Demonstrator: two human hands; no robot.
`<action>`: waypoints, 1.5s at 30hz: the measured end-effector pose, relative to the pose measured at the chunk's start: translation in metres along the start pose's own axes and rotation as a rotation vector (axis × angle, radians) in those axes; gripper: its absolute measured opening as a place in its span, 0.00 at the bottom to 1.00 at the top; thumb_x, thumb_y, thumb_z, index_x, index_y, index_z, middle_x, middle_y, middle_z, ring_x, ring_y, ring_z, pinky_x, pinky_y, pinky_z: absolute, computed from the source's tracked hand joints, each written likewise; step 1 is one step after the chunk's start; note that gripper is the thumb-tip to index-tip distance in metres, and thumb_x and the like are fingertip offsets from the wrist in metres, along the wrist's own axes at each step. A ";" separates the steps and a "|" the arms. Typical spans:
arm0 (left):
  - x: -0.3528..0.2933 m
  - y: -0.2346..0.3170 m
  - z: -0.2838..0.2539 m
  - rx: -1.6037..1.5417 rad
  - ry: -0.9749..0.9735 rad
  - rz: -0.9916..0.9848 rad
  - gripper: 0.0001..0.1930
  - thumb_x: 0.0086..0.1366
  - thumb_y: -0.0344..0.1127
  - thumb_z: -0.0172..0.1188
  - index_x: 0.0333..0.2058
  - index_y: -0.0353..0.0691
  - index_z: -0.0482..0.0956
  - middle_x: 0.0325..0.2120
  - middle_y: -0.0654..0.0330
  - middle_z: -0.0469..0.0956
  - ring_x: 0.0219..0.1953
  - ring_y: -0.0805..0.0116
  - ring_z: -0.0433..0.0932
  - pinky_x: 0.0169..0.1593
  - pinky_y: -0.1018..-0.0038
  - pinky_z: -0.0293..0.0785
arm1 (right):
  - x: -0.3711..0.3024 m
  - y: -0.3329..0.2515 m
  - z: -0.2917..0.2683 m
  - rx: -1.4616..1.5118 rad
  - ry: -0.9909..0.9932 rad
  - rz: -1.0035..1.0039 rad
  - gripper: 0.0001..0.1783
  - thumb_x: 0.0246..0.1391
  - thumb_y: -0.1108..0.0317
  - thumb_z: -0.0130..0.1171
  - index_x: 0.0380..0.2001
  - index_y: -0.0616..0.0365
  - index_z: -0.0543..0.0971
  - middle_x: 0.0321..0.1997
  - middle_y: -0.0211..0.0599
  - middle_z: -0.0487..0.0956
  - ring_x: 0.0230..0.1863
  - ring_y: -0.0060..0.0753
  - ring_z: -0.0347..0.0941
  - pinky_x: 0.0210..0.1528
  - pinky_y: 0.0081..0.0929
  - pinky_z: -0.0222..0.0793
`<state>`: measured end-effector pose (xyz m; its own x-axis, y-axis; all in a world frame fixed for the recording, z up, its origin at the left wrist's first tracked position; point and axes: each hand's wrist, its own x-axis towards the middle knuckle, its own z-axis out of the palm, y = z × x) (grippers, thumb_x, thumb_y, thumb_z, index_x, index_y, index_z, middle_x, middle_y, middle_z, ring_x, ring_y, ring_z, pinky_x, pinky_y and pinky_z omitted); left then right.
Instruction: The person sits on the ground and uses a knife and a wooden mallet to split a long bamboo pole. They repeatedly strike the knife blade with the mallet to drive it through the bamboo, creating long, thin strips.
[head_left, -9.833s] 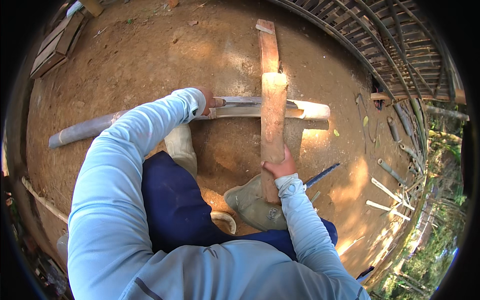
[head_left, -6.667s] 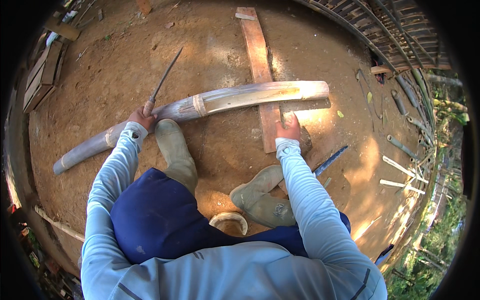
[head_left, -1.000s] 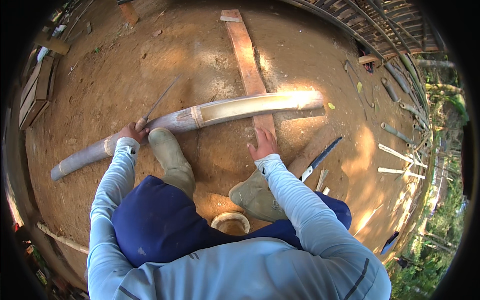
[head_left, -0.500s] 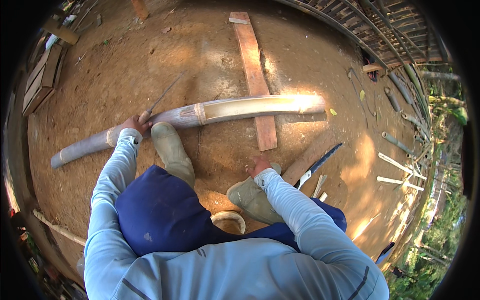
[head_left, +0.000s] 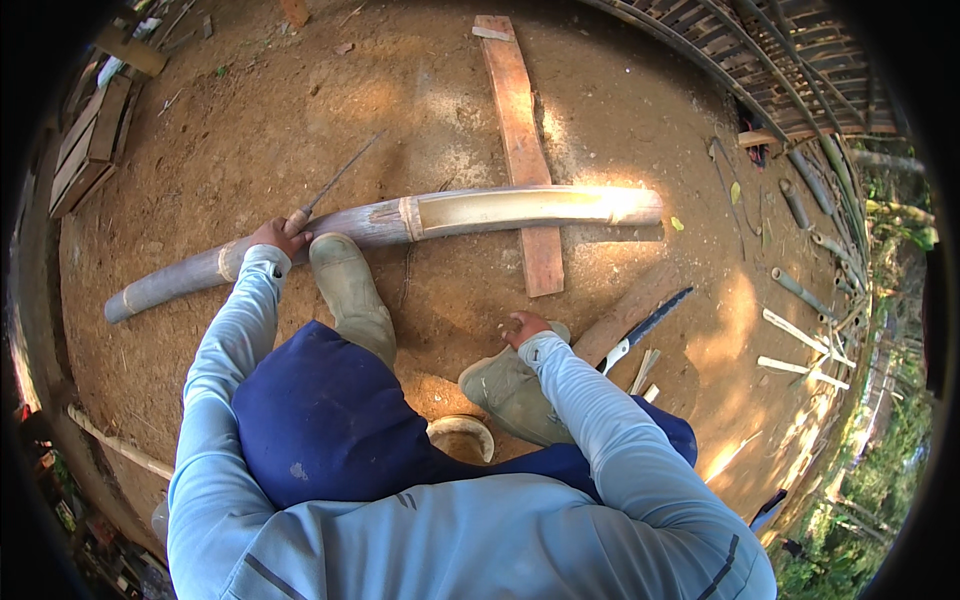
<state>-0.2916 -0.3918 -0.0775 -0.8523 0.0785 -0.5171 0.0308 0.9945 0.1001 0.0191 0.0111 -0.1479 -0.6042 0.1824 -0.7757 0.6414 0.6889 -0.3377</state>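
A thick bamboo pole (head_left: 380, 222) lies across the dirt in front of me, its right part cut open lengthwise to a pale hollow. My left hand (head_left: 282, 238) rests on the uncut part, closed round the wooden handle of a long knife (head_left: 340, 172). Its thin blade points up and to the right, beyond the pole. My left boot (head_left: 345, 275) presses against the pole beside that hand. Over the toe of my right boot hangs my right hand (head_left: 526, 328), fingers loosely bent and apart, with nothing seen in them.
A reddish wooden plank (head_left: 513, 110) runs under the pole. Right of my boot lie a dark-bladed saw (head_left: 645, 330) with a white handle and a flat board (head_left: 610, 325). Bamboo pieces (head_left: 800, 290) are scattered at the right. A wooden crate (head_left: 95, 145) stands far left.
The view has shifted slightly, moving the scene a little right and up. My right hand's fingers have drawn in somewhat; my left hand keeps the knife on the pole.
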 end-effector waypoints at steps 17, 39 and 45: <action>-0.007 0.008 -0.007 0.066 0.043 0.004 0.34 0.47 0.63 0.64 0.41 0.38 0.76 0.40 0.47 0.78 0.46 0.49 0.75 0.49 0.62 0.71 | -0.010 -0.099 -0.072 -0.155 0.670 -0.450 0.32 0.44 0.60 0.64 0.54 0.53 0.69 0.59 0.48 0.65 0.62 0.49 0.57 0.64 0.45 0.52; 0.024 0.011 -0.021 0.138 -0.109 0.014 0.35 0.53 0.65 0.57 0.47 0.38 0.74 0.45 0.49 0.76 0.49 0.50 0.74 0.51 0.61 0.70 | 0.075 -0.139 -0.146 -0.466 0.183 -0.183 0.29 0.53 0.36 0.48 0.41 0.48 0.79 0.42 0.36 0.80 0.51 0.37 0.71 0.62 0.45 0.43; 0.037 -0.013 0.000 0.170 -0.067 0.092 0.36 0.54 0.66 0.55 0.48 0.39 0.74 0.43 0.50 0.77 0.49 0.50 0.75 0.50 0.61 0.71 | 0.077 -0.134 -0.136 -0.490 0.338 -0.257 0.28 0.52 0.36 0.50 0.37 0.47 0.80 0.39 0.36 0.80 0.49 0.38 0.72 0.61 0.46 0.45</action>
<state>-0.3234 -0.4020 -0.0973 -0.8056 0.1686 -0.5680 0.1998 0.9798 0.0075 -0.1773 0.0277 -0.0896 -0.8764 0.1247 -0.4651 0.2148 0.9657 -0.1459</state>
